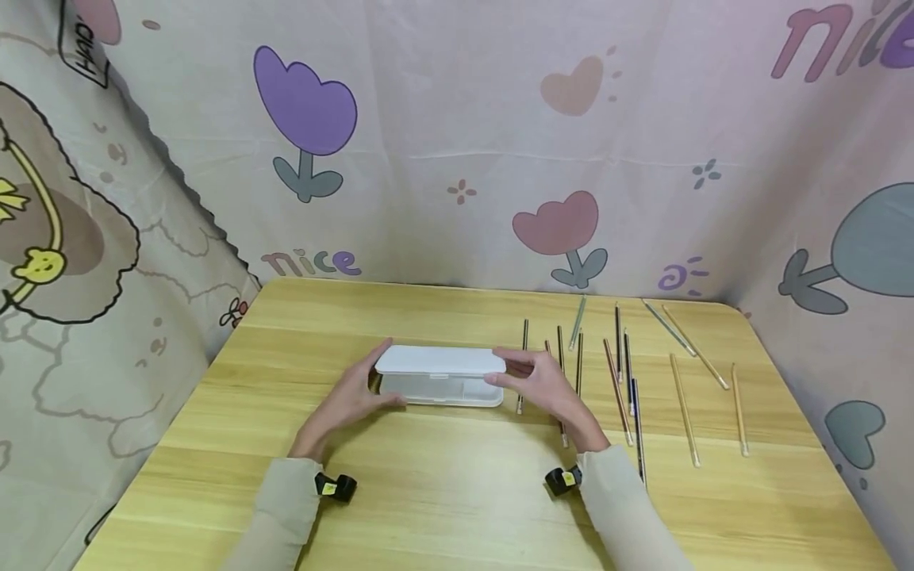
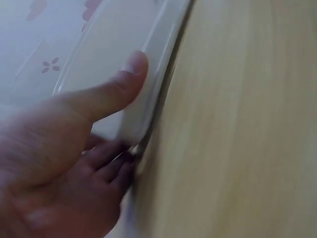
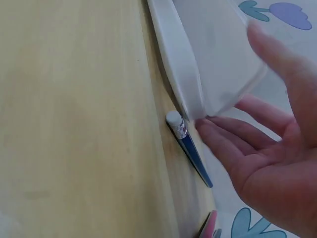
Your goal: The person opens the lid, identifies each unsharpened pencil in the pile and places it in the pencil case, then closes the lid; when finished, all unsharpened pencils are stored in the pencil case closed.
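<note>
A white pencil case (image 1: 440,361) lies on the table with its lid partly raised and its hollow facing me. My left hand (image 1: 353,392) grips its left end, thumb along the lower front edge and fingers round the back. In the left wrist view the thumb (image 2: 132,74) lies over the front wall and the other fingers curl under the corner. At the right end, my right hand (image 1: 539,381) holds the lid's corner between thumb and fingers. The right wrist view shows those fingertips (image 3: 210,129) at the case's end, close to a blue pencil (image 3: 190,148) with a white eraser.
Several pencils lie loose on the right half of the wooden table (image 1: 457,492), among them a natural-wood pencil (image 1: 685,408), a reddish-brown pencil (image 1: 618,388) and a teal pencil (image 1: 577,321). A printed curtain (image 1: 443,95) hangs behind the table and along both sides.
</note>
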Demonstrator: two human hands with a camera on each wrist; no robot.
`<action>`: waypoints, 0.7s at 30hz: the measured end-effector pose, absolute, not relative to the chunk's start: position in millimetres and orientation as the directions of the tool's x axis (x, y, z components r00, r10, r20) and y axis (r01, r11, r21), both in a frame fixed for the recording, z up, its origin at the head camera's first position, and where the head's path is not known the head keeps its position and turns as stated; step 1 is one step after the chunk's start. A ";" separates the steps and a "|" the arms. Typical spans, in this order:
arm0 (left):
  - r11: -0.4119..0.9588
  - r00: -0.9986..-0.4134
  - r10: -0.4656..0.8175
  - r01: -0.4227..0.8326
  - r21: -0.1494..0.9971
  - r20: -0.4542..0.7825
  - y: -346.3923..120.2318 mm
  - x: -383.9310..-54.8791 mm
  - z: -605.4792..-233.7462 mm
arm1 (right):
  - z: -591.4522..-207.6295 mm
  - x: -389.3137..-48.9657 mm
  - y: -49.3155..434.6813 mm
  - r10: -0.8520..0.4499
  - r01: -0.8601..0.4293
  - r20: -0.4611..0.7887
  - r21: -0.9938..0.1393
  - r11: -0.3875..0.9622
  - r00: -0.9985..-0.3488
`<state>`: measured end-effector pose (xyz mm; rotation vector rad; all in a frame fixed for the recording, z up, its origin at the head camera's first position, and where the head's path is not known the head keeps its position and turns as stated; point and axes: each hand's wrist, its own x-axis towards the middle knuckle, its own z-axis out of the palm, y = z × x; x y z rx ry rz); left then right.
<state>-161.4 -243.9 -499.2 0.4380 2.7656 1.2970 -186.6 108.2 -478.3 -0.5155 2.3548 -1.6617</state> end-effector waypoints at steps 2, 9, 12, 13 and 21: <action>0.588 -0.943 0.326 0.257 0.767 0.067 -247.1 -161.6 -497.2 | -479.0 -187.6 109.3 -0.367 -0.178 0.067 -0.944 0.278 -0.928; 0.563 -0.929 0.367 0.269 0.781 0.056 -248.0 -166.2 -492.5 | -477.0 -189.4 109.8 -0.284 -0.230 0.132 -0.910 0.345 -0.950; 0.537 -0.931 0.360 0.255 0.804 0.055 -247.4 -168.1 -491.1 | -471.9 -192.2 105.7 -0.227 -0.256 0.175 -0.878 0.405 -0.958; 0.535 -0.932 0.358 0.253 0.806 0.055 -247.6 -168.6 -491.2 | -470.0 -194.0 103.6 -0.205 -0.268 0.196 -0.865 0.425 -0.959; 0.531 -0.944 0.324 0.241 0.813 0.069 -254.8 -163.8 -498.6 | -471.1 -210.9 86.4 -0.040 -0.272 0.288 -0.839 0.471 -0.957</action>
